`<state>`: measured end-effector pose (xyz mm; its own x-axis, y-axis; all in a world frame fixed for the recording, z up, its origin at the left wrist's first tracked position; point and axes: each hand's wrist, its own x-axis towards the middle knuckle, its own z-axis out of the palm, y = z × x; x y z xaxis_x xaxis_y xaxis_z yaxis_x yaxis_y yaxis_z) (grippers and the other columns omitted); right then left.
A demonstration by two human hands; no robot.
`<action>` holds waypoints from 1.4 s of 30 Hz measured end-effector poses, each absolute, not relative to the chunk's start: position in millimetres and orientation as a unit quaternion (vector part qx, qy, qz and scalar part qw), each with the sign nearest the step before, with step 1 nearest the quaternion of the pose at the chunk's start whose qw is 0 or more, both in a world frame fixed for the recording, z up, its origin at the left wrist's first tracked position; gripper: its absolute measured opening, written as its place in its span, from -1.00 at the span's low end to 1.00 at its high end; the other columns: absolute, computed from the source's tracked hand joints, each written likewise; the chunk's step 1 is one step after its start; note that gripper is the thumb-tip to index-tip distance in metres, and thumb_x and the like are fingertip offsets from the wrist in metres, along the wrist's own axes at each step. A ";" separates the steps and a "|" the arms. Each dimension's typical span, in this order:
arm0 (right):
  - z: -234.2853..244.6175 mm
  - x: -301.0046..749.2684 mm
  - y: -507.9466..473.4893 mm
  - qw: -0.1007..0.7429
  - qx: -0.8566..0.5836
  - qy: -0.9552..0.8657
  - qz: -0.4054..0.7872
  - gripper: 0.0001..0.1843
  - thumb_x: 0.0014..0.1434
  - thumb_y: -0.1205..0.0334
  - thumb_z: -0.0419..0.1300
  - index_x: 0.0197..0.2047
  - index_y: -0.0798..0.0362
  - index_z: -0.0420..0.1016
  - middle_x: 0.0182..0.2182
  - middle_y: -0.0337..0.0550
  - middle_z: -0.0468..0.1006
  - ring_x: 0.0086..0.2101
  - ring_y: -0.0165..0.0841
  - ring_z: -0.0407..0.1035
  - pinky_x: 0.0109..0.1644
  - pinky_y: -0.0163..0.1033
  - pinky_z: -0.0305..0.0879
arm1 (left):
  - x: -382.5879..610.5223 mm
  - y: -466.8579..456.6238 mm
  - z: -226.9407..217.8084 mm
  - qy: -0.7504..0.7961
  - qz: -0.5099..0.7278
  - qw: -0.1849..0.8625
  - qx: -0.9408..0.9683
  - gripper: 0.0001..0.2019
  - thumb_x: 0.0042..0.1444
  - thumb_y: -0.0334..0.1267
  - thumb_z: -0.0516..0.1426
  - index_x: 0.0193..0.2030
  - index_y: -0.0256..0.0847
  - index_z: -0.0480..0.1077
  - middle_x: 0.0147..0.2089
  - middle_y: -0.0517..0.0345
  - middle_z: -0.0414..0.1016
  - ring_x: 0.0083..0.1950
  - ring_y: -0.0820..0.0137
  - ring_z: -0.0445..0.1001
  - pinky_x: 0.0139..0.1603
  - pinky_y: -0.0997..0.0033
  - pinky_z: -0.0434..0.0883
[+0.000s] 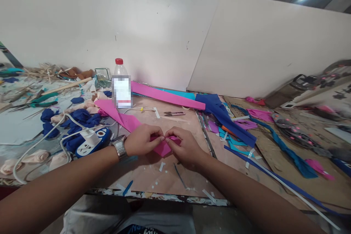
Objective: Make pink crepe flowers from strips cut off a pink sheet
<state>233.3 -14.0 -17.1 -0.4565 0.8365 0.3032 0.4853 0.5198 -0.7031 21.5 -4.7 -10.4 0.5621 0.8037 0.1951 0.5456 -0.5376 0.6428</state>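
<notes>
A pink fabric strip [128, 121] runs from beside the bottle toward me, its near end between both hands. My left hand [144, 139], with a metal watch at the wrist, pinches this end between thumb and index finger. Close against it, my right hand [188, 147] pinches the same pink piece, the fingertips of the two hands almost touching. A folded part of the strip hangs below the fingers, just over the tabletop. Beyond the hands lie thread snips [174, 113] and a second pink strip [167, 97].
A bottle with a red cap [119, 61] stands at the back. To the left are a blue power socket [94, 142] with white cords, navy fabric rolls [79, 119] and green-handled pliers [45, 99]. Dark blue fabric [233, 120] and cardboard [274, 146] lie on the right.
</notes>
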 end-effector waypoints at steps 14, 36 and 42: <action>-19.6 227.1 -18.1 0.336 -0.451 -0.710 0.425 -0.87 0.25 0.21 0.17 -0.28 0.05 0.49 -0.37 -0.21 0.50 -0.38 -0.36 0.37 -0.38 -0.32 0.32 | 24.0 -8.4 -13.5 0.411 0.217 0.192 0.864 -0.72 0.36 -0.07 0.03 -0.17 -0.12 0.52 -0.24 0.13 0.63 -0.25 0.32 0.52 -0.30 0.40 0.24; -21.1 228.3 -13.0 0.364 -0.461 -0.707 0.394 -0.87 0.17 0.23 0.23 -0.37 0.09 0.52 -0.43 -0.22 0.53 -0.39 -0.37 0.37 -0.31 -0.32 0.26 | 21.4 -4.3 -11.2 0.412 0.209 0.242 0.853 -0.71 0.32 -0.07 0.06 -0.18 -0.13 0.56 -0.29 0.15 0.62 -0.31 0.37 0.48 -0.31 0.41 0.23; -23.2 229.2 -11.1 0.364 -0.450 -0.707 0.406 -0.85 0.17 0.19 0.25 -0.36 0.09 0.53 -0.41 -0.20 0.56 -0.38 -0.37 0.39 -0.30 -0.31 0.29 | 21.1 -3.1 -10.2 0.403 0.216 0.262 0.850 -0.66 0.34 -0.06 0.03 -0.23 -0.18 0.56 -0.36 0.16 0.58 -0.37 0.41 0.43 -0.34 0.42 0.19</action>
<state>229.2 -11.1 -23.2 -0.3307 0.9319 0.1493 0.3411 0.2655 -0.9018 21.1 -3.1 -10.2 0.5816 0.7984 0.1560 0.5722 -0.5378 0.6192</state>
